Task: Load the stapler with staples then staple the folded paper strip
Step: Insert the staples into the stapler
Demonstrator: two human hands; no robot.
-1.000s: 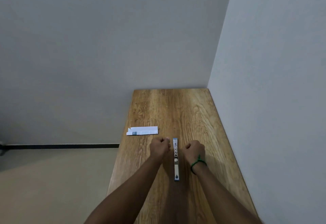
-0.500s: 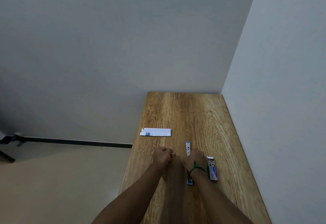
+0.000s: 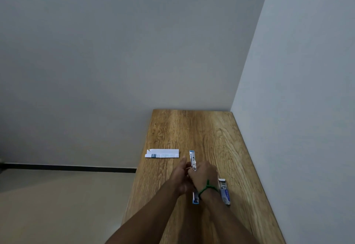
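Head view: both hands meet over the opened blue-and-silver metal stapler lying lengthwise on the wooden table. Right hand fingers curled on it; left hand fingers bunched, grip unclear. Folded white paper strip lies far-left; small blue-white staple box lies just right of the wrist.

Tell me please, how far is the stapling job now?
Early stage. Done: the stapler lies opened out flat on the table, and the staple box sits beside the right wrist. In hand: both the left hand and right hand meet over the stapler's middle; whether staples are in, I cannot tell. Left: closing it and stapling the folded paper strip, which lies untouched.
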